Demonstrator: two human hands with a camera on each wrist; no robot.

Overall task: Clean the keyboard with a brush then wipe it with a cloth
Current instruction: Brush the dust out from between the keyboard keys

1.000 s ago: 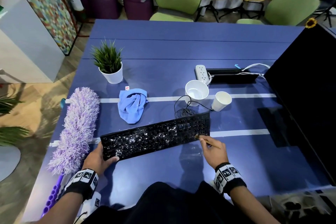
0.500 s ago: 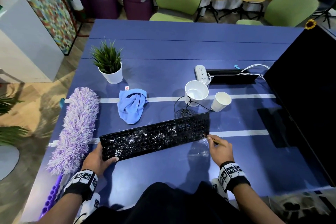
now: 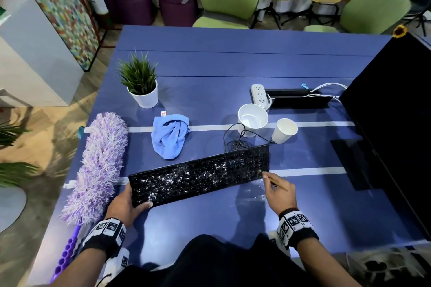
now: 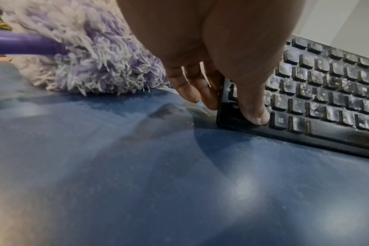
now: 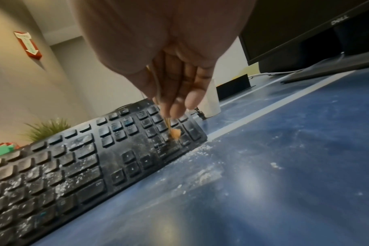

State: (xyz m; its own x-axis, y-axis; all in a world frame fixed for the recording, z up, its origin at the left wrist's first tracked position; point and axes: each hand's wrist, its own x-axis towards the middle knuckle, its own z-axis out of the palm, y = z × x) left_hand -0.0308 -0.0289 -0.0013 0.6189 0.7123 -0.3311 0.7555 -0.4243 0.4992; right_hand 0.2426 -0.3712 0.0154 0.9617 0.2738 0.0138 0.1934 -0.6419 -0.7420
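Note:
A black keyboard [image 3: 200, 176] lies slanted on the blue table [image 3: 233, 65], its left and middle keys dusted with white powder [image 5: 38, 176]. My left hand [image 3: 127, 204] grips the keyboard's near left corner, thumb on top [image 4: 253, 114]. My right hand [image 3: 278, 191] pinches a thin wooden brush [image 3: 276, 183]; its orange bristle tip [image 5: 175, 133] touches the number pad at the keyboard's right end. A crumpled blue cloth [image 3: 170, 138] lies beyond the keyboard, apart from both hands.
A fluffy purple duster [image 3: 98, 168] lies left of the keyboard. Behind stand a potted plant [image 3: 141, 84], two white paper cups [image 3: 253, 116], a power strip [image 3: 258, 95] and the keyboard's coiled cable [image 3: 235, 142]. A black monitor [image 3: 396, 123] fills the right. Swept powder [image 5: 209, 174] lies by the keyboard.
My right hand with the brush has shifted rightward along the keyboard's near right edge to the corner. The left hand has kept its grip on the left corner.

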